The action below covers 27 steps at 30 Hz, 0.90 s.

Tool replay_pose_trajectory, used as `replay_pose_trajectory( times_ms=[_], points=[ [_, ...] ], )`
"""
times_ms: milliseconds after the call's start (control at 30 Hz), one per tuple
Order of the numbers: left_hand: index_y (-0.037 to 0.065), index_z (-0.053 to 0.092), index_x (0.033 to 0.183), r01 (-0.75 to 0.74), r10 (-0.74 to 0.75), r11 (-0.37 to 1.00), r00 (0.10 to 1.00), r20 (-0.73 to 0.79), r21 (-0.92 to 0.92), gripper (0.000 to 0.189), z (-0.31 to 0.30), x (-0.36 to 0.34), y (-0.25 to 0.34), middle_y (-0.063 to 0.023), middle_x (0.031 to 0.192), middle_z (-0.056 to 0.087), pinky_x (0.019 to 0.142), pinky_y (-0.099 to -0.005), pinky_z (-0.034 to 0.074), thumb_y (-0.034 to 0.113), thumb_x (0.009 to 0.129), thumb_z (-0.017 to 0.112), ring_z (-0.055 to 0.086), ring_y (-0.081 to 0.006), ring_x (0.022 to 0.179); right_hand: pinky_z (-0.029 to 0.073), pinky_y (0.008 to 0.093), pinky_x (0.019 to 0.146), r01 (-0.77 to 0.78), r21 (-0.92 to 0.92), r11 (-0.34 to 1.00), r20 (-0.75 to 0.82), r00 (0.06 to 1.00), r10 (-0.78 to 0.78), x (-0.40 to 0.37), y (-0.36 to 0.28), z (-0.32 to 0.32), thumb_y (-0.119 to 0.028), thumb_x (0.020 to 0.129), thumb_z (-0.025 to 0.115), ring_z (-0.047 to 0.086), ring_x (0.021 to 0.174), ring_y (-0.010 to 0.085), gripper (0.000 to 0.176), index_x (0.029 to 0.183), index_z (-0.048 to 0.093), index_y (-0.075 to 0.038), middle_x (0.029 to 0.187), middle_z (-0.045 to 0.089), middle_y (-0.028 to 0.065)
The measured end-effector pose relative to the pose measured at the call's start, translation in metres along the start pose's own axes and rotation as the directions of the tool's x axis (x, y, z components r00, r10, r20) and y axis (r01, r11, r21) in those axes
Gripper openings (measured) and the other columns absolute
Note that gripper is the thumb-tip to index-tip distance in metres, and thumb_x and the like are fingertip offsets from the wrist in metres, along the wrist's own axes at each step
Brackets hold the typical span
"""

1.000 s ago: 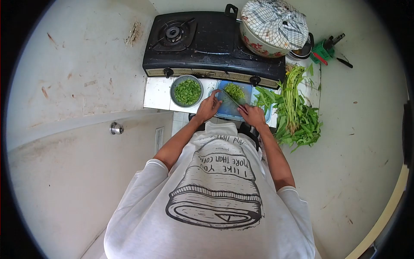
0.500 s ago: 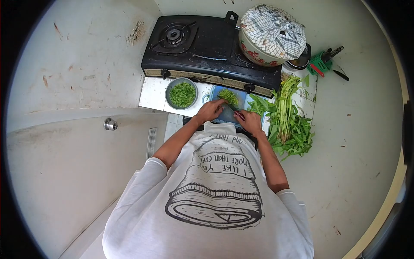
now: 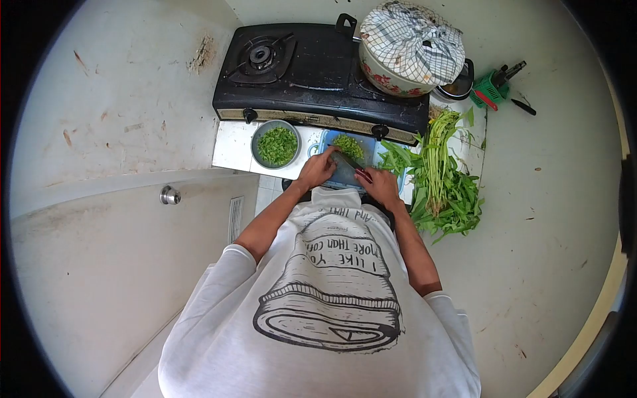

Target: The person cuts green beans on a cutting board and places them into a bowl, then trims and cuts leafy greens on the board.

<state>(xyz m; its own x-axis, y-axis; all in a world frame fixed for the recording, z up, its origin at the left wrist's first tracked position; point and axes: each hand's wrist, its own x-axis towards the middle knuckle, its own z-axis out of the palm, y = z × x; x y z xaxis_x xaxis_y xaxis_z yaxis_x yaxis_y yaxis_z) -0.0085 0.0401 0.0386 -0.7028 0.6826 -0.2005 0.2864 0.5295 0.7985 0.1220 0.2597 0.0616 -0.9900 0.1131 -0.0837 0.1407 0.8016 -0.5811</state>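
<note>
My right hand (image 3: pixel 381 186) is wrapped round the dark red handle of a knife (image 3: pixel 362 174), its blade slanting up and left over a blue cutting board (image 3: pixel 345 178). Near the blade's tip, the fingers of my left hand (image 3: pixel 318 168) are drawn together; whether they pinch the blade or something else is hidden. Chopped green leaves (image 3: pixel 348 146) lie in a small heap on the board just beyond the blade. To the left stands a grey bowl (image 3: pixel 255 149) holding more chopped greens (image 3: pixel 277 146).
A black gas stove (image 3: pixel 322 73) spans the back, carrying a cloth-covered pot (image 3: pixel 393 78). Long-stemmed leafy greens (image 3: pixel 438 174) are piled right of the board. Farther right sits a green basket (image 3: pixel 490 93) with utensils. A wall (image 3: pixel 119 99) rises on the left.
My left hand has shifted left, away from the chopped heap to near the blade's tip. The blade now shows more of its length. The whole view has shifted slightly.
</note>
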Motion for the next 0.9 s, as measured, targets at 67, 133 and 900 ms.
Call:
replay_pose_trajectory(
  times_ms=[67,133,900],
  points=[
    [0.017,0.05,0.143,-0.016,0.016,1.0,1.0,0.024,0.008,0.054,-0.001,0.0,-0.001,-0.0152,0.082,0.074,0.069,-0.0471,0.057,0.013,0.091,0.065,0.072,-0.0364,0.075,0.056,0.0488,0.063,-0.007,0.004,1.0,0.017,1.0,0.007,-0.002,-0.003,-0.002,-0.043,0.093,0.071,0.071,0.067,0.037,0.036,0.085,0.071,-0.008,0.072,0.071,0.017],
    [0.017,0.049,0.144,-0.054,0.053,0.998,0.998,0.02,0.03,0.055,0.0,0.001,-0.003,-0.0151,0.083,0.074,0.069,-0.0465,0.057,0.013,0.091,0.065,0.072,-0.0362,0.075,0.057,0.0482,0.063,-0.002,0.018,1.0,0.002,1.0,0.002,-0.004,-0.005,0.001,-0.043,0.093,0.071,0.071,0.066,0.0371,0.036,0.085,0.071,-0.008,0.071,0.071,0.0169],
    [0.016,0.042,0.153,0.062,-0.081,0.98,0.992,-0.097,-0.189,0.063,-0.006,-0.009,-0.005,-0.0128,0.083,0.072,0.07,-0.0374,0.055,0.004,0.093,0.059,0.069,-0.0247,0.07,0.055,0.0512,0.064,-0.05,0.012,0.999,0.02,0.999,0.05,-0.011,0.0,0.015,-0.043,0.098,0.065,0.071,0.072,0.0402,0.036,0.093,0.07,-0.008,0.076,0.071,0.0189]
  ],
)
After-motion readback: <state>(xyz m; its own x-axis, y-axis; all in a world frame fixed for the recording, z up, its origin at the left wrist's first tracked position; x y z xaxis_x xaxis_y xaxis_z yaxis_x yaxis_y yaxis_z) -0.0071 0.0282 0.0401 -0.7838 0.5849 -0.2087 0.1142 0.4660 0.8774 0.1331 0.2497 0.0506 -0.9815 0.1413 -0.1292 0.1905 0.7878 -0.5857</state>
